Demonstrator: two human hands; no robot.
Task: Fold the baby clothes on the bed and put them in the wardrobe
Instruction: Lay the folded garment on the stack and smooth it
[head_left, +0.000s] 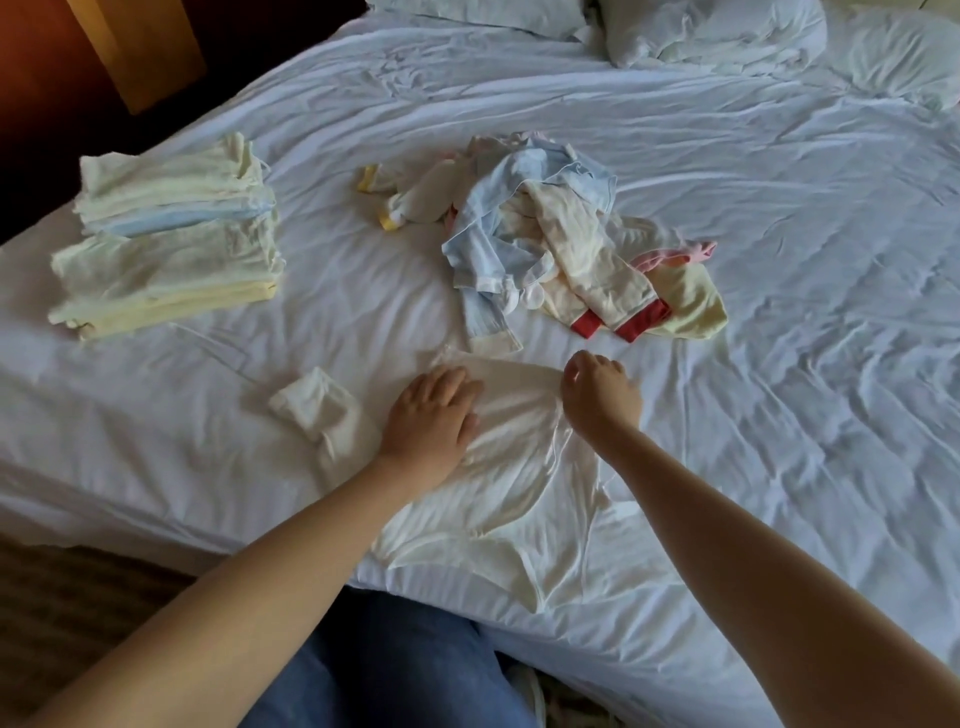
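Pressing down with straight fingers, the left hand (431, 410) pins the cream baby garment (519, 467) to the bed sheet (779, 260), likely anchoring it while the right hand (597, 395), just beside, pinches its upper edge for a fold. Left of the flat hand lies a small white piece (317, 410). Beyond both hands sits the unfolded heap (540, 244), with the folded stack (166, 234) farther left.

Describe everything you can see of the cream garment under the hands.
The cream garment is thin, soft-looking cloth, creased. It lies spread mostly flat on the white bed sheet, close to the bed's near edge, with its hem toward the person. A sleeve-like part reaches out to the left. The left hand presses flat on its upper part, and the right hand pinches its top edge with curled fingers.
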